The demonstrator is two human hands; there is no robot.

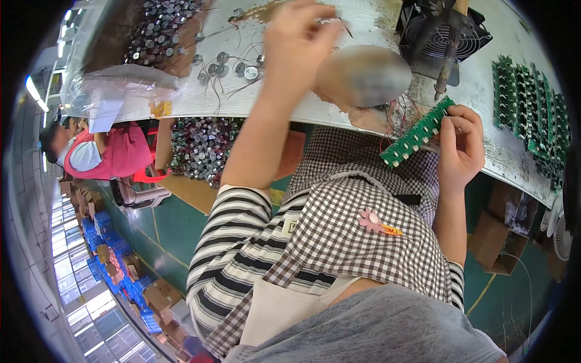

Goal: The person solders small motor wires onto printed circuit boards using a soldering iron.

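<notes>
A narrow green circuit board (417,136) with a row of small white parts is pinched at its upper end by my right hand (463,142), tilted over the table's front edge. Thin red wires (396,115) run beside it. My left hand (302,36) is raised over the worktable (278,112), fingers curled and partly smeared; a thin dark pointed thing (346,27) shows at the fingertips, its kind unclear. Near the left wrist lie several small round metal motors (227,65) with wires. A blurred oval shape (363,75) stands between my hands. A soldering iron (446,66) points down above the board.
A black fan (445,36) stands behind the iron. Rows of green boards (529,109) lie at the right. More motors fill a heap (160,33) at the far left and a box (203,148) below the table. A person in a red apron (124,151) sits at the left.
</notes>
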